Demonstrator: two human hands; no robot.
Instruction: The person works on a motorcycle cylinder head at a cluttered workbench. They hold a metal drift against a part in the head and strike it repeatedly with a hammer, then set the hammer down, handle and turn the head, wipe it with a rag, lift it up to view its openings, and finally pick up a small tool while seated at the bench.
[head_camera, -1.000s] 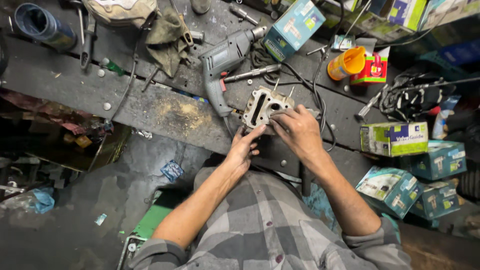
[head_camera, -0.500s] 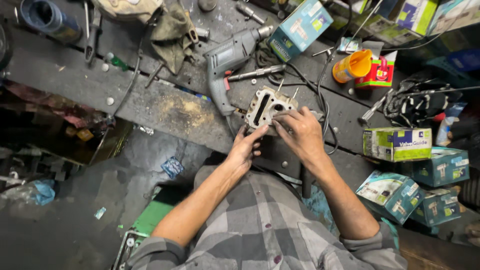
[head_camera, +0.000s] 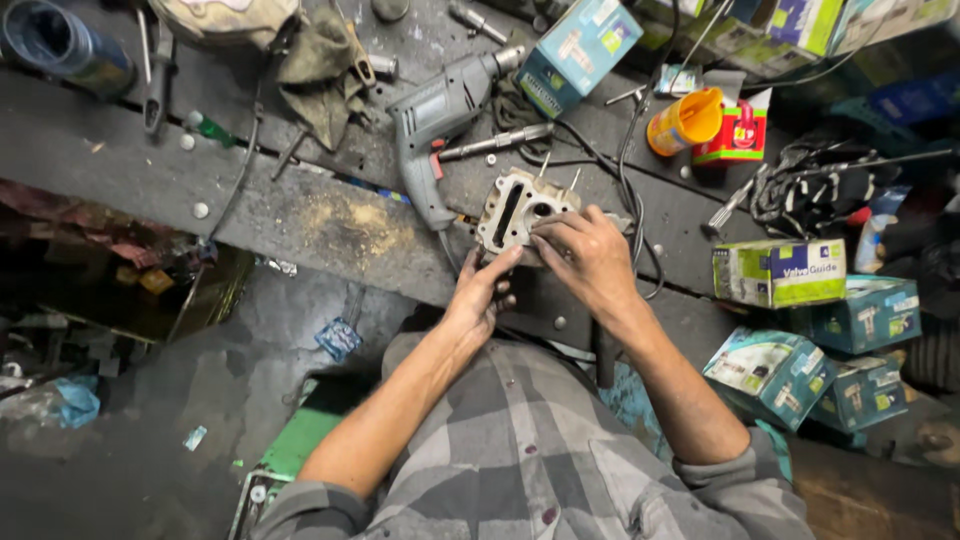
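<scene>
Both hands meet at the pale metal engine part (head_camera: 520, 212) that we see standing at the near edge of the bench (head_camera: 130, 165). Our left hand (head_camera: 480, 295) comes up from below, its fingers stretched open and pressed against the part's lower side, steadying it rather than wrapping it. Our right hand (head_camera: 588, 258) lies over the part's right half, fingers curled down onto its top face; whether a small tool sits under those fingertips we cannot tell. Thin studs stick up from the part's far edge. Just beside it on the left lies a grey electric drill (head_camera: 440, 125), its handle pointing toward us. Farther back stand a blue box (head_camera: 580, 50) and an orange cup (head_camera: 685, 122). Green boxes (head_camera: 780, 272) are stacked to the right, well apart from the hands.
</scene>
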